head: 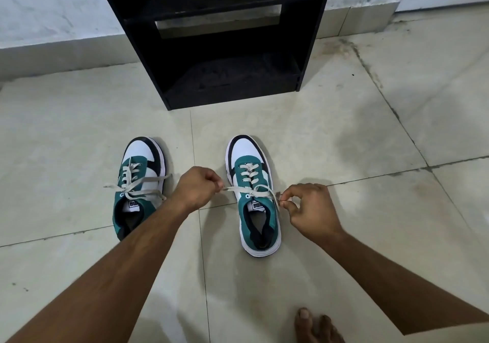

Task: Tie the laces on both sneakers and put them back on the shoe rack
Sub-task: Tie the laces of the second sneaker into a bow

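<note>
Two teal, white and black sneakers stand on the tiled floor, toes pointing at the rack. The left sneaker [139,184] has loose grey-white laces splayed out to both sides. On the right sneaker [254,197] the lace ends [250,190] cross over the tongue and are pulled taut sideways. My left hand [197,188] pinches the lace end on the shoe's left side. My right hand [309,210] pinches the other end on its right side. The black shoe rack [230,38] stands beyond the shoes with bare shelves.
A grey-white wall with a skirting strip [60,51] runs behind the rack. The floor tiles [344,131] are pale with dark grout lines and stains at the right. A bare foot [315,327] rests at the bottom edge, close to my right forearm.
</note>
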